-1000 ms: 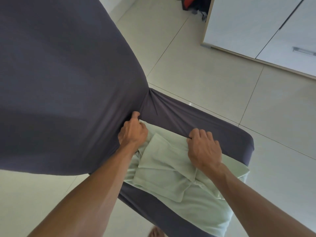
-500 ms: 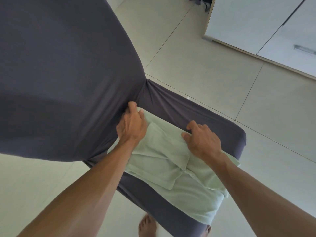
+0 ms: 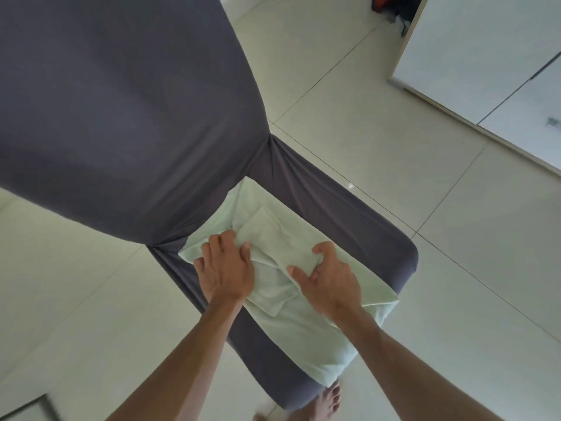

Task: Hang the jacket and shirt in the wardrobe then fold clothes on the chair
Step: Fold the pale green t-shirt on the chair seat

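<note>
A pale green garment (image 3: 306, 338) lies partly folded on the seat of a chair (image 3: 343, 202) with a dark grey stretch cover. The chair's tall backrest (image 3: 121, 117) fills the upper left of the head view. My left hand (image 3: 226, 265) rests flat on the garment's left side with its fingers spread. My right hand (image 3: 329, 278) sits near the cloth's middle, fingers curled and bunching a fold against the thumb. The garment's near end hangs over the seat's front edge.
White wardrobe doors (image 3: 485, 56) stand at the upper right, with a dark and red item (image 3: 391, 4) on the floor beside them. Pale floor tiles (image 3: 394, 132) surround the chair. A bare foot (image 3: 329, 402) shows below the seat. A framed edge (image 3: 27, 408) lies bottom left.
Both hands slid from the crease at the back of the seat toward the front of the garment. The left hand flattened out. The view pulled back, showing more of the chair.
</note>
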Motion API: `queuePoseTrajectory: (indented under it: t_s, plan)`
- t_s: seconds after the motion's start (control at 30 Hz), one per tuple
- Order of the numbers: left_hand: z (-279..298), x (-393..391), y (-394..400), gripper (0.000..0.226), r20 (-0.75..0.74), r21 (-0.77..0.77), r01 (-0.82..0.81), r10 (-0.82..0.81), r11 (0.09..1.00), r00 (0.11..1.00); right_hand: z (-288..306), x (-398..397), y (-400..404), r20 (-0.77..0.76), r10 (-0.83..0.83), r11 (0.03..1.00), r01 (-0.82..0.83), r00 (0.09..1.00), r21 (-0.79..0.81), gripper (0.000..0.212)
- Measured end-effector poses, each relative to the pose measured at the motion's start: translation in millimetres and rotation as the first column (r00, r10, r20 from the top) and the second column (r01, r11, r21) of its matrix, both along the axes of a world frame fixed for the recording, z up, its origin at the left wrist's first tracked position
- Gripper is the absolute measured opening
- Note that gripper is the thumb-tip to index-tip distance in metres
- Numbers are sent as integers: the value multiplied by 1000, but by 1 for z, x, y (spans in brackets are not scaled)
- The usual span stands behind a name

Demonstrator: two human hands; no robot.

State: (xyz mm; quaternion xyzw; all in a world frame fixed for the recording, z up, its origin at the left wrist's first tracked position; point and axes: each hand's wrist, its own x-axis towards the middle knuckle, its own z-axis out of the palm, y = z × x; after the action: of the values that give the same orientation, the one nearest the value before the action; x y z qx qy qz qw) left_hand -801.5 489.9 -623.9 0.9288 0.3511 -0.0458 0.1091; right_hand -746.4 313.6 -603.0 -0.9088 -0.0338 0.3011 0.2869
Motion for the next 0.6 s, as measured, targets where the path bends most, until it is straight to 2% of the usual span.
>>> queuePoseTrajectory:
  t_s: [0.07, 0.13, 0.2, 0.27, 0.37, 0.43, 0.47, 0.53, 0.6]
  plan:
    - [2, 10, 9, 37, -108, -101, -68, 57, 993, 993, -2, -5, 6, -70, -144, 980, 152, 987, 132, 50]
    - [3, 19, 19, 36, -191, -138, -94, 66, 986, 979, -4, -6, 4, -117, -282, 927, 302, 952, 223, 43]
    - [3, 27, 28, 34, -239, -148, -129, 91, 981, 967, -7, -6, -3, -133, -342, 897, 366, 930, 249, 40]
    - [2, 34, 34, 29, -248, -141, -130, 92, 981, 964, -11, -5, -8, -153, -331, 901, 360, 931, 244, 41]
    - [4, 39, 30, 23, -210, -77, -121, 102, 990, 972, -11, 2, -8, -97, -226, 955, 240, 969, 174, 42]
    - [5, 35, 16, 21, -106, -18, -104, 102, 994, 989, -7, 5, -8, 29, -124, 989, 121, 992, 85, 42]
    - [6, 28, 6, 19, -34, 14, -72, 73, 997, 997, -6, 3, -9, 138, -35, 999, 30, 990, 38, 39]
    - [5, 15, -13, 15, 95, 61, 72, -78, 995, 992, -5, -1, -12, 373, 199, 977, -212, 906, -7, 25]
    - [-1, -1, -29, 17, 103, 78, 229, -236, 970, 966, -16, -7, -17, 421, 420, 897, -437, 804, -63, 17]
